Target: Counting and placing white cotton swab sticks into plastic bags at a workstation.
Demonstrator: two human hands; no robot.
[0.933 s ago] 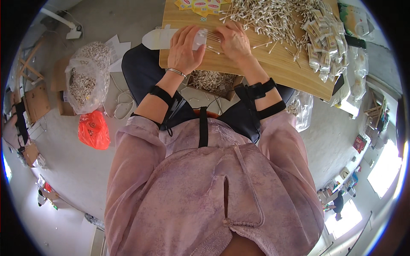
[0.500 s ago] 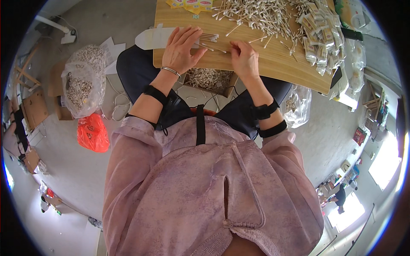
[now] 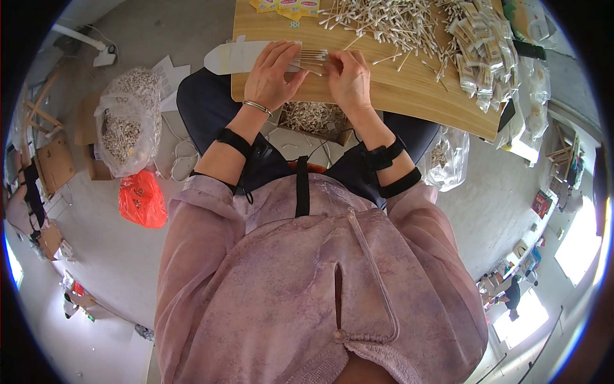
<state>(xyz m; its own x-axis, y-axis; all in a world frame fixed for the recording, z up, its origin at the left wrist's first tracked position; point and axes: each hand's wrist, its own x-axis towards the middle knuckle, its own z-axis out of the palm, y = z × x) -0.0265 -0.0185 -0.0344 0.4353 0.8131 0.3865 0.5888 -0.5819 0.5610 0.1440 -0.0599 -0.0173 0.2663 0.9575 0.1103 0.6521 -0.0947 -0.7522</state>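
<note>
My left hand (image 3: 273, 75) lies flat over a white, flat sleeve (image 3: 235, 58) near the table's front-left edge, fingers stretched and thumb apart. From under it a row of cotton swabs (image 3: 313, 56) sticks out to the right, side by side. My right hand (image 3: 350, 78) is closed in a pinch at the tips of these swabs, seemingly on a cotton swab; the fingertips partly hide it. A large loose heap of cotton swabs (image 3: 390, 24) spreads at the back of the wooden table (image 3: 409, 96), beyond my right hand.
Filled clear packets (image 3: 483, 54) pile up on the right of the table. Yellow packets (image 3: 288, 8) lie at its back left. Below the front edge stands an open box of swabs (image 3: 313, 117). On the floor at left are a clear bag of swabs (image 3: 128, 121) and a red plastic bag (image 3: 142, 200).
My right hand has moved left to the ends of the row of swabs, close to my left hand. The left hand stays flat on the sleeve.
</note>
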